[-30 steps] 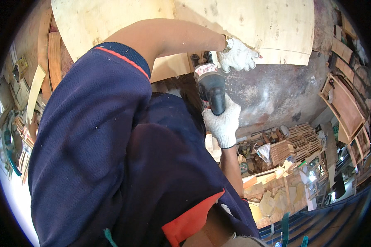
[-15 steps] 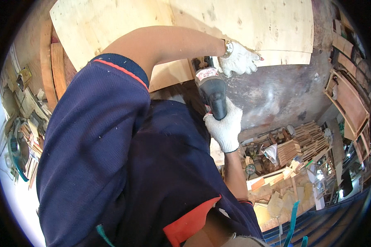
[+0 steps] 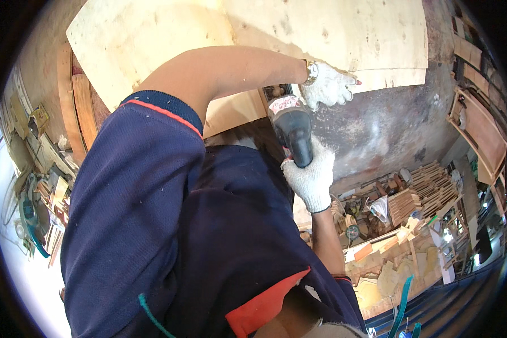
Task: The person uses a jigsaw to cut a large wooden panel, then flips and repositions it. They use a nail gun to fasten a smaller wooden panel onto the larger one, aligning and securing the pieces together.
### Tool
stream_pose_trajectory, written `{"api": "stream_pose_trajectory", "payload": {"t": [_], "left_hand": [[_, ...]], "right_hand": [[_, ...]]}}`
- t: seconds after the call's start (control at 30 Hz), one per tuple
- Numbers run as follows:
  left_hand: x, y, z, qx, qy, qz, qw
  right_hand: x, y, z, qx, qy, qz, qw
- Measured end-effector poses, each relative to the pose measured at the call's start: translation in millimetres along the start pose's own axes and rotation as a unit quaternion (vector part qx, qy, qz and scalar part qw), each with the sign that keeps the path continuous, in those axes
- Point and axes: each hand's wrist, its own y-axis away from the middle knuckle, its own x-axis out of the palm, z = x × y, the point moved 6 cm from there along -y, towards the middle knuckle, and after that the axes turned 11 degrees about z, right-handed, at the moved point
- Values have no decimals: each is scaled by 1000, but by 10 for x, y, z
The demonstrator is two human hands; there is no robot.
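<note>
The dark power tool (image 3: 294,132) sits tilted just off the near edge of the plywood sheet (image 3: 343,34); its working end is hidden, so I cannot tell whether it touches the sheet; the gloved right hand (image 3: 314,176) has its fingers wrapped around the tool's body, on the side away from the sheet; the gloved left hand (image 3: 328,88) lies at the sheet's near edge, fingers bent, whether gripping or merely resting I cannot tell; working well here probably means a firm right grip, left fingers kept wide of the tool's nose, and a steady sheet; nearer the wearer than the sheet, a mottled grey surface (image 3: 377,132) seems to offer room, bounded farther from the sheet by stacked slats (image 3: 432,183); a smaller board (image 3: 236,111) beside the sheet's near edge makes its left side look tighter.
</note>
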Motion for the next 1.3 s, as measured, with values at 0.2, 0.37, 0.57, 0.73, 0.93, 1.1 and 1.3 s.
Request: {"api": "stream_pose_trajectory", "payload": {"t": [0.2,0.37,0.57,0.73,0.93,1.1,1.3], "left_hand": [[-527,284,-122,-5,-70,117,991],[-503,273,-122,-1,-76,90,993],[-504,273,-142,6,-61,68,996],[-487,269,-97,10,-47,51,998],[-571,305,-98,9,-57,52,997],[-520,261,-85,25,-30,40,998],[-457,216,-135,33,-44,52,997]], "right_hand": [[-32,-14,35,5,-10,-5,1000],[-37,-19,77,-2,-3,-4,1000],[10,-26,37,-17,15,-21,1000],[7,-36,49,-37,13,-24,999],[34,-5,97,-50,-11,-56,997],[95,115,-80,-44,-22,-78,996],[33,472,-552,-64,-58,-91,992]]}}
